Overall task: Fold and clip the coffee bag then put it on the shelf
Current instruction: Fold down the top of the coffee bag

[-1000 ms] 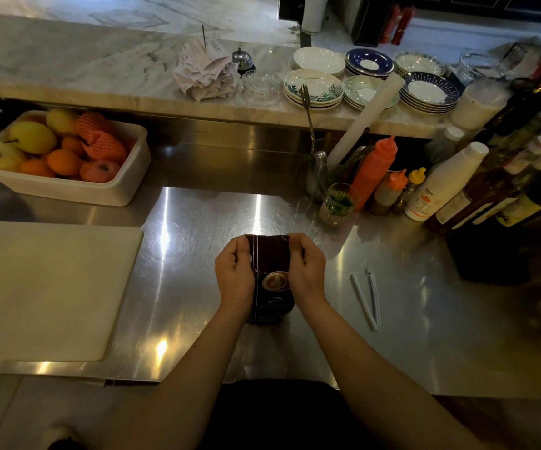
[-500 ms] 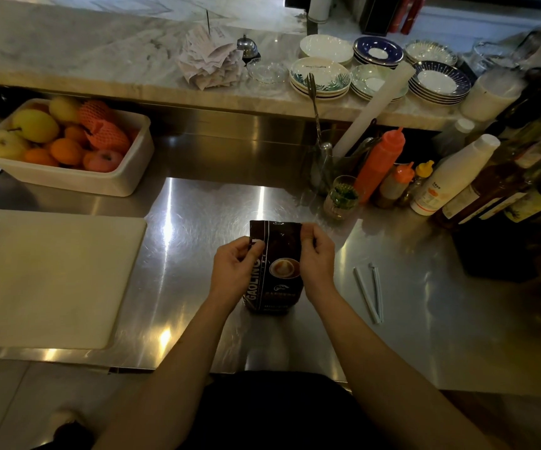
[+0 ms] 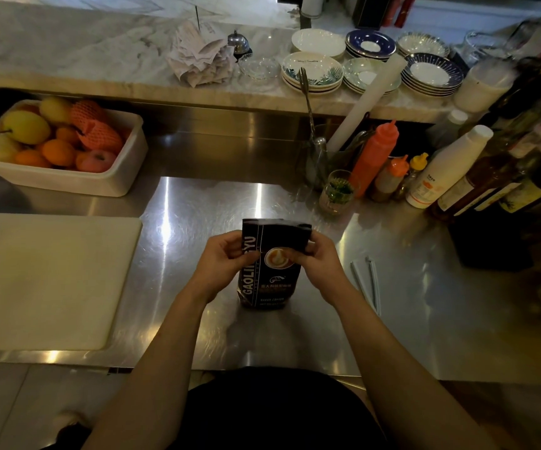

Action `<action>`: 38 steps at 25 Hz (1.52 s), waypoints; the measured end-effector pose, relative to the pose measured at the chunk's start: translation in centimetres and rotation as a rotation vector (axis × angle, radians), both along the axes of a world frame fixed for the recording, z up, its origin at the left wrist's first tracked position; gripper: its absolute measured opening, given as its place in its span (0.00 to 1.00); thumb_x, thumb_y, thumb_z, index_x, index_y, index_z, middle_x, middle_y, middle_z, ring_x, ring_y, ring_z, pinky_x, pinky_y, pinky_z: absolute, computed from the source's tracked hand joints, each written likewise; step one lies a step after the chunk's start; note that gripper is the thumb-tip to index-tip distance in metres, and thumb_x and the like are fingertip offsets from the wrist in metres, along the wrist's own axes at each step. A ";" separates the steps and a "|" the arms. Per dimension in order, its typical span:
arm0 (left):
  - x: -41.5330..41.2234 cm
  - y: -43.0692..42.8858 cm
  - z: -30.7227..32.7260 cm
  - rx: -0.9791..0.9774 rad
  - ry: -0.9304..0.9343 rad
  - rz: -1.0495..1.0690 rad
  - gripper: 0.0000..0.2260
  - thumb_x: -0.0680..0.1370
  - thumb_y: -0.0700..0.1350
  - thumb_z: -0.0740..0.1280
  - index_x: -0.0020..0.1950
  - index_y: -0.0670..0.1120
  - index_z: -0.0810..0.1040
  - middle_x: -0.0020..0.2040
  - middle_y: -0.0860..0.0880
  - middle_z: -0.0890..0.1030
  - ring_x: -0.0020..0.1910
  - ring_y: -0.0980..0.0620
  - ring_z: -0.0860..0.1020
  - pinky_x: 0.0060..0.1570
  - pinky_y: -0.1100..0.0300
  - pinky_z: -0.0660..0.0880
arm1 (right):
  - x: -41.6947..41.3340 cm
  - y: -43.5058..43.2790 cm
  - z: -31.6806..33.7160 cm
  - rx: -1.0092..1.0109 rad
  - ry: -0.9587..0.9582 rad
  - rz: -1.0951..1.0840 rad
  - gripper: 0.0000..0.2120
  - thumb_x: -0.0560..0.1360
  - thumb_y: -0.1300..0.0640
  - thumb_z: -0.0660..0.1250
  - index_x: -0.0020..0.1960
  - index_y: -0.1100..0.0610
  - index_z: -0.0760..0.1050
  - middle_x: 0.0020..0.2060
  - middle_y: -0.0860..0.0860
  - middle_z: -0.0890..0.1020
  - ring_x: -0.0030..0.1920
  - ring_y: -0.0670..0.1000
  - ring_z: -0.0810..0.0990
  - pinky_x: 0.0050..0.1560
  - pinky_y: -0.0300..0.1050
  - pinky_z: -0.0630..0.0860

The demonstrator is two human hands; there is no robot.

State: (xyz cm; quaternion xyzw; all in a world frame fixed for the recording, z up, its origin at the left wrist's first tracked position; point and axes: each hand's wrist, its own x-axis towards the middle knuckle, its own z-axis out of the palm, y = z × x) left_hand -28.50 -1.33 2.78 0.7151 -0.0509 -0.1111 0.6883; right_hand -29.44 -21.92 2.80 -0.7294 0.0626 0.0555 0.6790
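The scene is looking dim and warm. Overhead light is making bright streaks of glare on the steel counter (image 3: 197, 222) in the middle of the frame. The bottles (image 3: 503, 177) at the right edge are appearing blurred, and straight lines are bending near the frame borders.

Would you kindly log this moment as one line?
stage: folding | dark foil coffee bag: upright on steel counter | left hand, right hand: pinching top | white clip: unused

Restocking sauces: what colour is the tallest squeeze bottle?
Orange-red, nozzle cap included; the squeeze bottle shows in the head view.
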 end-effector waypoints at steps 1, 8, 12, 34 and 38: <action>0.1 0.2 0.0 0.039 -0.010 0.000 0.18 0.74 0.30 0.69 0.50 0.54 0.85 0.49 0.52 0.87 0.51 0.53 0.84 0.49 0.61 0.80 | 0.0 0.0 -0.1 -0.016 -0.009 0.022 0.20 0.70 0.73 0.68 0.44 0.47 0.81 0.38 0.43 0.86 0.43 0.43 0.85 0.40 0.33 0.78; -0.2 0.3 -0.4 0.047 -0.014 0.062 0.25 0.72 0.23 0.62 0.42 0.51 0.86 0.43 0.54 0.87 0.48 0.54 0.85 0.48 0.64 0.80 | -0.1 -0.5 -0.8 0.060 -0.007 0.031 0.28 0.65 0.83 0.58 0.34 0.51 0.83 0.36 0.52 0.85 0.41 0.51 0.84 0.39 0.40 0.79; -0.3 0.5 -0.4 0.094 -0.041 0.023 0.19 0.76 0.27 0.64 0.45 0.50 0.85 0.43 0.55 0.87 0.48 0.54 0.85 0.48 0.65 0.79 | 0.0 -0.5 -1.0 0.074 0.019 0.017 0.29 0.65 0.83 0.57 0.33 0.52 0.83 0.41 0.56 0.86 0.46 0.55 0.85 0.43 0.44 0.82; -0.6 -1.4 0.0 0.296 -0.107 0.052 0.06 0.74 0.45 0.74 0.50 0.48 0.86 0.44 0.53 0.86 0.46 0.59 0.84 0.48 0.67 0.79 | 0.0 3.1 -0.2 -0.613 -0.238 0.007 0.05 0.76 0.59 0.67 0.45 0.55 0.82 0.40 0.48 0.83 0.42 0.47 0.80 0.46 0.41 0.76; -0.6 -2.5 -0.2 0.342 -0.144 0.032 0.07 0.75 0.48 0.72 0.50 0.47 0.86 0.43 0.53 0.86 0.44 0.59 0.84 0.47 0.67 0.79 | -0.3 2.8 -0.6 -0.618 -0.280 -0.006 0.05 0.75 0.60 0.67 0.44 0.54 0.82 0.38 0.46 0.83 0.39 0.42 0.79 0.43 0.35 0.76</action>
